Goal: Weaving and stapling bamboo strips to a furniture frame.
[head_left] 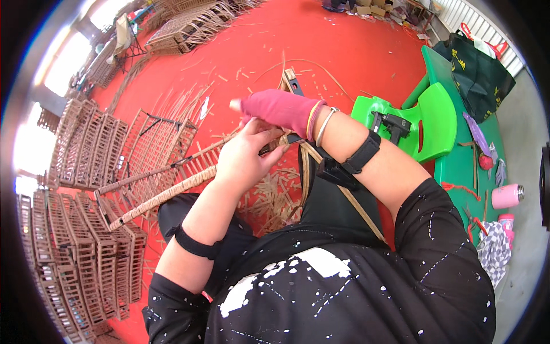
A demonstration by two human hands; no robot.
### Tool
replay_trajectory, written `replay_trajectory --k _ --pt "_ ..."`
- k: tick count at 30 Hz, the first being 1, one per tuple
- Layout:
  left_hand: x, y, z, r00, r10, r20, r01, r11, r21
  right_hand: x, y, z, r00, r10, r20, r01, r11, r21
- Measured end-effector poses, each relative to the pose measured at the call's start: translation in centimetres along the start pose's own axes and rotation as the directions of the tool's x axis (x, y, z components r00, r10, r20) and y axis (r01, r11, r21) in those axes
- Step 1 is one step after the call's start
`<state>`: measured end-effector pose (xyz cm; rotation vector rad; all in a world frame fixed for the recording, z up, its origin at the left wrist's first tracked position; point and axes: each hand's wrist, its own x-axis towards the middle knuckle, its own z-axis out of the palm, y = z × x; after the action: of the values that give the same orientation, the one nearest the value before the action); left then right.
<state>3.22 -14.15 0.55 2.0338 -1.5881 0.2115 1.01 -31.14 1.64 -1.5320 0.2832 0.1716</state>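
Observation:
A long wicker frame (180, 186), its edge wrapped in flat brown strip, slants across my lap from the lower left up to my hands. My bare left hand (243, 155) is closed on its upper end, thumb on the near side and fingers partly hidden. Just above, my right hand (281, 110), in a dark red glove with bare fingertips, is closed with its fingers pointing left. Whatever it pinches is hidden behind the hand. A brown strip (361, 212) runs from beneath my right wrist down to the right over my dark trousers.
Stacked wicker panels (86, 143) stand at left; cut strip scraps (278, 195) litter the red floor. At right, a black nail gun (392, 126) lies on a green chair (438, 123), near a green table (450, 169) with a dark bag (478, 74), pink bottle (507, 196) and red-handled pliers (474, 225).

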Motion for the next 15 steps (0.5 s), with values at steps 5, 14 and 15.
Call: replay_trajectory --k 5,14,15 --pt "0.9 -0.5 -0.4 0.974 -0.147 0.175 0.189 0.947 -0.259 -6.2 -2.1 1.3 0.877 -0.479 -0.03 0.119 0.277 -0.953" --pt "2.6 -2.3 -1.1 0.803 -0.171 0.571 0.501 0.712 -0.492 -14.5 6.6 2.7 0.824 -0.483 -0.296 0.207 0.744 -0.636" --pt "2.8 -2.2 -1.2 0.766 -0.165 0.621 0.569 0.624 -0.536 -14.4 7.3 2.9 0.816 -0.468 -0.339 0.21 0.786 -0.582"
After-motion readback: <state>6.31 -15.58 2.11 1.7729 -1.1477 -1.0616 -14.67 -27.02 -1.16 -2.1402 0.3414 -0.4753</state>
